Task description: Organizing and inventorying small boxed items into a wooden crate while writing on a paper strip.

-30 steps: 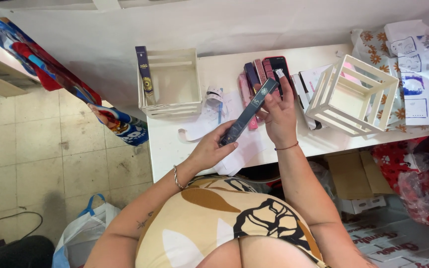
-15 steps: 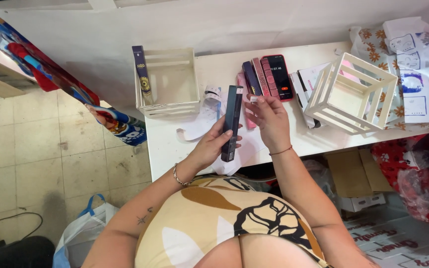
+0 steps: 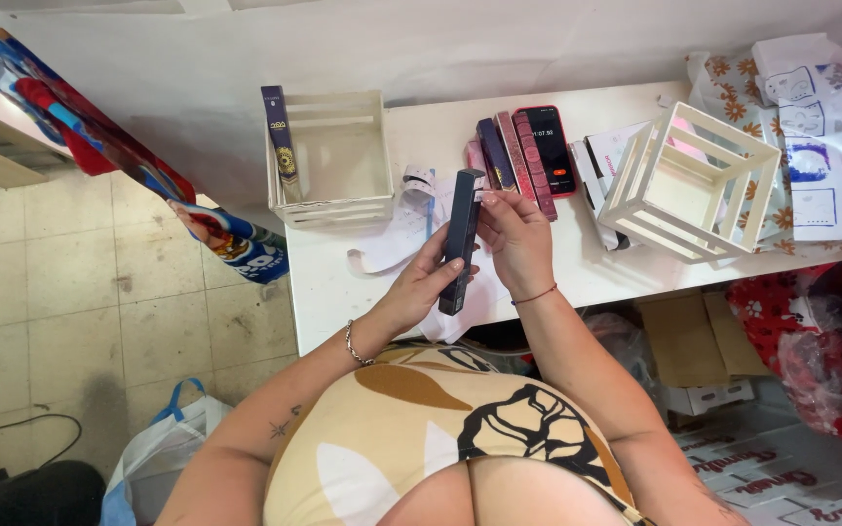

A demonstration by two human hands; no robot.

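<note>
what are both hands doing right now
Left hand: closed around the long dark box.
Right hand: fingertips pinching the same box's top end.

Left palm [image 3: 419, 290] turned away, wrapped behind the long dark box [image 3: 461, 241]; lower back of that box covered by those fingers. Top end of the box masked by the right hand [image 3: 516, 239], fingertips there too small to tell apart. Under both hands, white paper strips [image 3: 392, 239] partly covered, shape unclear. Just beyond the right hand, a row of slim boxes [image 3: 501, 156] overlapping, count hard to tell. Farther right, patterned sheets [image 3: 825, 146] cut off by the frame edge. Below the left elbow, a plastic bag [image 3: 153, 463] cropped at the bottom edge.
</note>
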